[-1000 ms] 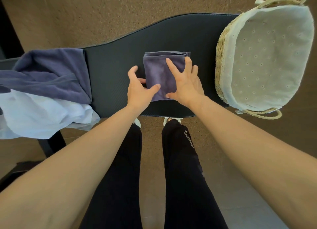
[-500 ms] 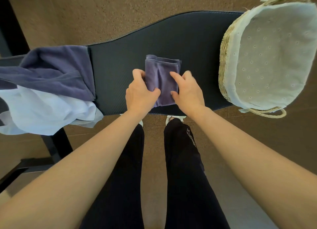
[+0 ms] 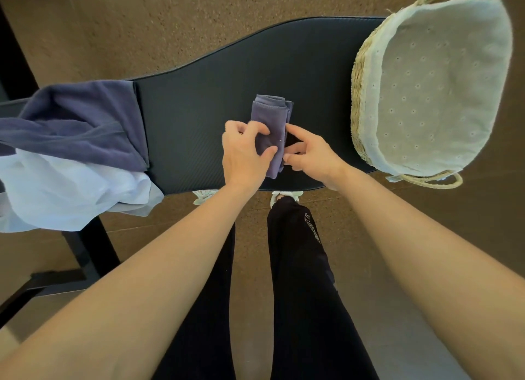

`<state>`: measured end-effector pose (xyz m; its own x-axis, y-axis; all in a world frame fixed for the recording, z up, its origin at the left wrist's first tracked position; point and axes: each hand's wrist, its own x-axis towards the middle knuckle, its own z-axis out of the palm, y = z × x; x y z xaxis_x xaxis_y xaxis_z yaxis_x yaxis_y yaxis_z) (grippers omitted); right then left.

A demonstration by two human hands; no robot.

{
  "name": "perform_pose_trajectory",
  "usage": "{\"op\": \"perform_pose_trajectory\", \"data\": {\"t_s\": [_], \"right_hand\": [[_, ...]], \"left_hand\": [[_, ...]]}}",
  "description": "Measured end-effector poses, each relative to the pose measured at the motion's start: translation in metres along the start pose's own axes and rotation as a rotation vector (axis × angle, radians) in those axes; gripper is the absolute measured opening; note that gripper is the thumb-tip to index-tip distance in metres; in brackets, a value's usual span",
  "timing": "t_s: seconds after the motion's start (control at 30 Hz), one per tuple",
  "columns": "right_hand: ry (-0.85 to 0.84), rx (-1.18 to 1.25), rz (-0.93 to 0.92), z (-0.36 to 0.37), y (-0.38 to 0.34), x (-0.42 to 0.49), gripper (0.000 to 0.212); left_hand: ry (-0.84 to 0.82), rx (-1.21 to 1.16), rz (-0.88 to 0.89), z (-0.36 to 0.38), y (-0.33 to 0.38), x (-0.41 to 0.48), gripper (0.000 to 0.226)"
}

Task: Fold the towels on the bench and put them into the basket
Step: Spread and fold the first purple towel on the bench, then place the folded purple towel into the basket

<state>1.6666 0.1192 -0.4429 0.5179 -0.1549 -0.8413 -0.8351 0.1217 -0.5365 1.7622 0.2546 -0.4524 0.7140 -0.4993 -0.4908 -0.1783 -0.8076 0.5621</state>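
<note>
A small purple towel (image 3: 270, 118), folded into a narrow strip, lies in the middle of the black bench (image 3: 199, 101). My left hand (image 3: 244, 152) grips its left side, thumb and fingers pinched on the cloth. My right hand (image 3: 309, 152) touches the towel's right edge with its fingertips, fingers curled. A woven basket (image 3: 360, 75) with a white eyelet lining stands at the bench's right end and has nothing inside. At the left end lie an unfolded dark purple towel (image 3: 79, 123) and a white towel (image 3: 71, 192) under it, hanging over the edge.
My legs in black trousers (image 3: 298, 266) and white shoes stand just in front of the bench. The black bench frame (image 3: 85, 254) runs down at the lower left. Brown floor surrounds the bench.
The folded purple towel went from a flat square under both palms to a narrower strip. My left hand closed on its left side and my right hand slid to its right edge.
</note>
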Motion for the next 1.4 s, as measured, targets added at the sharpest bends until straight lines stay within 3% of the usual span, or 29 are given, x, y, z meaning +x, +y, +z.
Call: {"op": "perform_pose_trajectory", "data": {"t_s": [0.13, 0.23, 0.3, 0.4, 0.53, 0.6, 0.8, 1.0, 1.07, 1.17, 1.4], "right_hand": [[0.05, 0.161, 0.078, 0.003, -0.004, -0.003, 0.064], [0.047, 0.231, 0.089, 0.008, -0.003, -0.006, 0.061], [0.038, 0.272, 0.095, 0.01, -0.003, -0.009, 0.059], [0.092, 0.293, 0.085, 0.01, -0.005, -0.016, 0.061], [0.176, 0.381, 0.015, -0.004, -0.014, -0.03, 0.095], [0.134, 0.402, -0.047, -0.015, -0.025, -0.045, 0.1], [0.033, 0.462, -0.113, -0.052, -0.047, -0.099, 0.056], [0.357, 0.771, -0.144, -0.092, -0.022, -0.139, 0.045], [0.441, 0.892, -0.158, -0.111, -0.007, -0.14, 0.036], [0.517, 1.028, -0.182, -0.146, 0.015, -0.129, 0.024], [0.609, 1.278, -0.075, -0.206, 0.034, -0.065, 0.029]], "left_hand": [[-0.064, -0.148, -0.318, 0.001, 0.009, 0.007, 0.078], [-0.233, -0.141, -0.39, 0.0, 0.009, 0.012, 0.067], [-0.31, -0.157, -0.368, -0.002, 0.011, 0.012, 0.047], [-0.352, -0.225, -0.345, -0.014, 0.018, 0.01, 0.045], [-0.484, -0.283, -0.236, -0.045, 0.031, 0.004, 0.045], [-0.621, -0.279, -0.142, -0.064, 0.041, 0.002, 0.041], [-0.868, -0.241, 0.068, -0.107, 0.078, 0.008, 0.034], [-0.949, -0.348, 0.06, -0.091, 0.131, 0.008, 0.051], [-0.909, -0.384, 0.064, -0.072, 0.15, 0.008, 0.056], [-0.669, -0.359, 0.102, -0.034, 0.182, 0.011, 0.048], [-0.232, 0.0, 0.2, 0.037, 0.228, 0.046, 0.044]]}}
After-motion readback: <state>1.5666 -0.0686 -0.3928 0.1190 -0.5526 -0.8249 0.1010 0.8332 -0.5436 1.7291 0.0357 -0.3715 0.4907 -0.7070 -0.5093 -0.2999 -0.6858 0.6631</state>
